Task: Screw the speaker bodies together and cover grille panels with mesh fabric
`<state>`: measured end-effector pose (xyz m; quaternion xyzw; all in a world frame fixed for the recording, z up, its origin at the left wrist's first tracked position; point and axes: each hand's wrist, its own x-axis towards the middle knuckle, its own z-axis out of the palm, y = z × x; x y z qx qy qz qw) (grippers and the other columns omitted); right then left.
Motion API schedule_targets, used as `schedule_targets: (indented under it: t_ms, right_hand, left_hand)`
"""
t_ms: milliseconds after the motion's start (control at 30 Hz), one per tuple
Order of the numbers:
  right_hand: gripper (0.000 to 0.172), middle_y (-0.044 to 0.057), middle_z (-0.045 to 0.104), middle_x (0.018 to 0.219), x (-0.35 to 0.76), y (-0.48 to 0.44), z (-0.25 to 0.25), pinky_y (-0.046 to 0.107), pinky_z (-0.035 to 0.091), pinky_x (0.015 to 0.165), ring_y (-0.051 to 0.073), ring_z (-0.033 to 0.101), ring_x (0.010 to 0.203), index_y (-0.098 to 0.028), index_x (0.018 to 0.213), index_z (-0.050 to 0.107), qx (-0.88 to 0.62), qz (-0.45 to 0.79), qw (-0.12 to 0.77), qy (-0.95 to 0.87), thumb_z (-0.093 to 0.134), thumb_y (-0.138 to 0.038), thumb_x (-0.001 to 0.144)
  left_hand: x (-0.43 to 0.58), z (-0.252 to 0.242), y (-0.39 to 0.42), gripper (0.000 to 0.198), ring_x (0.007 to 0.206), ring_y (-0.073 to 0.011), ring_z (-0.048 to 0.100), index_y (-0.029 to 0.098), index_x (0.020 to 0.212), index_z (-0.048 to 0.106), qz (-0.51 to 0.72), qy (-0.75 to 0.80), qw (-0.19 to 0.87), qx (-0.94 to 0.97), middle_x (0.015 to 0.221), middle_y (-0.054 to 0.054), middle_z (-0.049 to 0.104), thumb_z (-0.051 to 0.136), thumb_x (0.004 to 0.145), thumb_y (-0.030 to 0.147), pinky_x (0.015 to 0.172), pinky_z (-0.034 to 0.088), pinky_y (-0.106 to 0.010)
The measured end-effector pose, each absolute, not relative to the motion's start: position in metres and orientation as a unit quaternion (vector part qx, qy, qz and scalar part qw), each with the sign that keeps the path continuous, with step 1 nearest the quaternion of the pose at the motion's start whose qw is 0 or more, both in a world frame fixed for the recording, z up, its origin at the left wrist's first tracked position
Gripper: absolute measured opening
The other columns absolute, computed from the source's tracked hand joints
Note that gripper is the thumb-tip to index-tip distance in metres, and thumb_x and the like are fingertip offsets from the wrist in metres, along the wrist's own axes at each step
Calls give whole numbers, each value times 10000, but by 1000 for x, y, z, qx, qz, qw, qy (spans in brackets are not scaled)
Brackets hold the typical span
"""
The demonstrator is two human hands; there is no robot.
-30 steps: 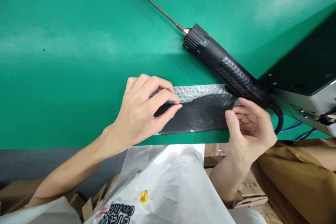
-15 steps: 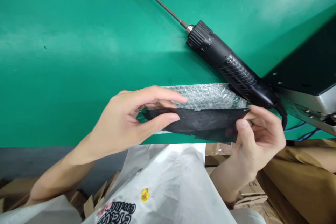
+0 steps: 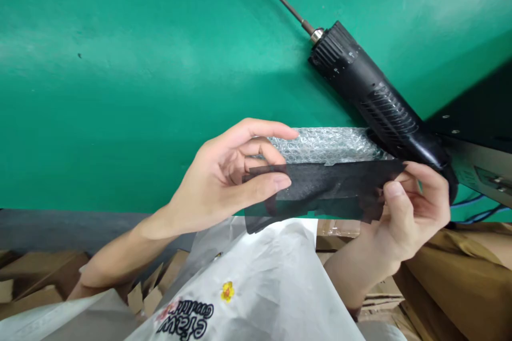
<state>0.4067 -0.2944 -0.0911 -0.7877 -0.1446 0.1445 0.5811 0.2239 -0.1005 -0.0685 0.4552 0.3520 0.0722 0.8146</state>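
Note:
A thin, black, see-through sheet (image 3: 320, 186) is stretched between my two hands near the table's front edge; I cannot tell whether it is mesh or film. My left hand (image 3: 236, 170) grips its left end, thumb on the near side and bent fingers behind, the index finger stretched out above. At the right end my right hand (image 3: 416, 208) pinches the sheet between thumb and index finger. Behind the sheet lies a strip of clear bubble wrap (image 3: 328, 144), partly hidden. An electric screwdriver (image 3: 372, 85) with a long bit rests on the table beyond my right hand.
The green table (image 3: 120, 90) runs along the front. A dark metal-cased box (image 3: 480, 128) and blue cables (image 3: 480, 210) are at the right. Cardboard boxes (image 3: 44, 272) sit below the table edge. At the lower right is brown cloth (image 3: 452, 266), with part of another person's arm.
The sheet has tilted and spread, showing more of its lower, translucent part. In the picture, both hands and the screwdriver sit farther right. My left index finger has lifted away from the sheet.

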Motion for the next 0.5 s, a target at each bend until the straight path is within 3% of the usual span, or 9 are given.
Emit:
schedule_targets:
  t_ms: [267,400,500]
  right_hand:
    - [331,-32,625,662,405,-293,-101,142,329,471,43,486,533,-250,1015,876,-767,118,609,-166,857,-119,711]
    - [319,-44,617,644,404,-292,-101,151,287,435,37,432,487,-256,1020,873,-767,122,606,-170,856,-128,729]
    - [319,-36,640,664,405,-293,-101,152,313,452,45,467,509,-250,1021,872,-768,121,607,-167,855,-134,724]
  left_hand:
    - [231,-60,-104,363,560,-60,619,263,1215,738,104,341,821,447,817,50,698,823,888,130,494,517,-159]
    - [232,-59,-107,382,573,-33,617,243,1245,711,114,307,836,440,806,73,678,793,910,78,526,519,-134]
    - [233,-58,-109,384,619,-17,641,207,1255,688,122,287,847,431,843,76,681,774,920,40,578,547,-108]
